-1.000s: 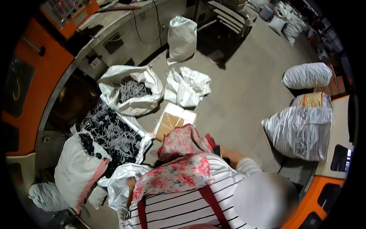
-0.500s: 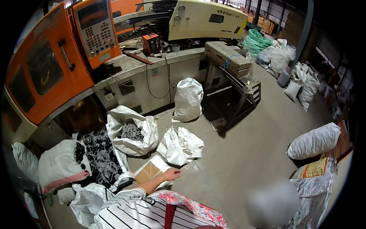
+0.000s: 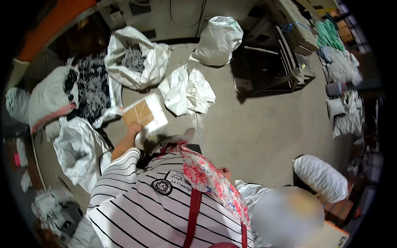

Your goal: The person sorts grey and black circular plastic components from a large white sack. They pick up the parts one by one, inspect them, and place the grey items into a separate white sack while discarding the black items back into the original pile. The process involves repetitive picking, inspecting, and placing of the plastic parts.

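My left hand (image 3: 134, 127) is at the near left corner of a white block (image 3: 159, 114) with a brown cardboard sheet (image 3: 139, 113) tied on top by string. Its fingers look curled over the edge of the block. Only a small part of my right hand (image 3: 226, 172) shows, past the floral cloth on my chest; its fingers are mostly hidden. Beyond the block lies a crumpled white woven sack (image 3: 187, 91). An open white sack (image 3: 156, 68) of grey plastic scraps stands behind it.
Black and grey scraps (image 3: 94, 89) are heaped at the left beside a full sack (image 3: 51, 97). Another open white sack (image 3: 76, 149) lies nearer. A standing sack (image 3: 219, 41) and a dark metal stand (image 3: 271, 82) are at the back; a stuffed sack (image 3: 320, 177) lies right. A blurred grey round shape (image 3: 287, 217) fills the lower right.
My view has tipped downward, showing more of my striped shirt. My left hand has moved left onto the edge of the cardboard-topped block. Part of my right hand has come into sight.
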{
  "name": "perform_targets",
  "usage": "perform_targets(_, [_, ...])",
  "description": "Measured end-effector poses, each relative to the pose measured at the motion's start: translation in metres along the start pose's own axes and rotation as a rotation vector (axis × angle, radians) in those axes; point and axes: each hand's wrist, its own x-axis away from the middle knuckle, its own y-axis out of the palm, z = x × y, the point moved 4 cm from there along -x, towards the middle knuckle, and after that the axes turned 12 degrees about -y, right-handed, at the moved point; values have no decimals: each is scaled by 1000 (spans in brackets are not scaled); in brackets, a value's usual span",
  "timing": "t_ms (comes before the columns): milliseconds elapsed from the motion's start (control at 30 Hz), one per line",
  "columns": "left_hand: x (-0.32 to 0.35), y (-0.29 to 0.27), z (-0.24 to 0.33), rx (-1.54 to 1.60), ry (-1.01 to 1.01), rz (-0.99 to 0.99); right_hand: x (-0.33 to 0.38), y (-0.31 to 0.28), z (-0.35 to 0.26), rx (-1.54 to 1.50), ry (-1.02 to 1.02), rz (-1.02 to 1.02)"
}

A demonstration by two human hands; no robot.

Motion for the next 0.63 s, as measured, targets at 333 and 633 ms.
perform_targets(333, [73, -1, 202, 377, 39, -197, -165, -50, 3, 578, -307, -642])
perform_targets(633, [-64, 177, 302, 113, -149, -80, -256, 37, -9, 892, -752, -661])
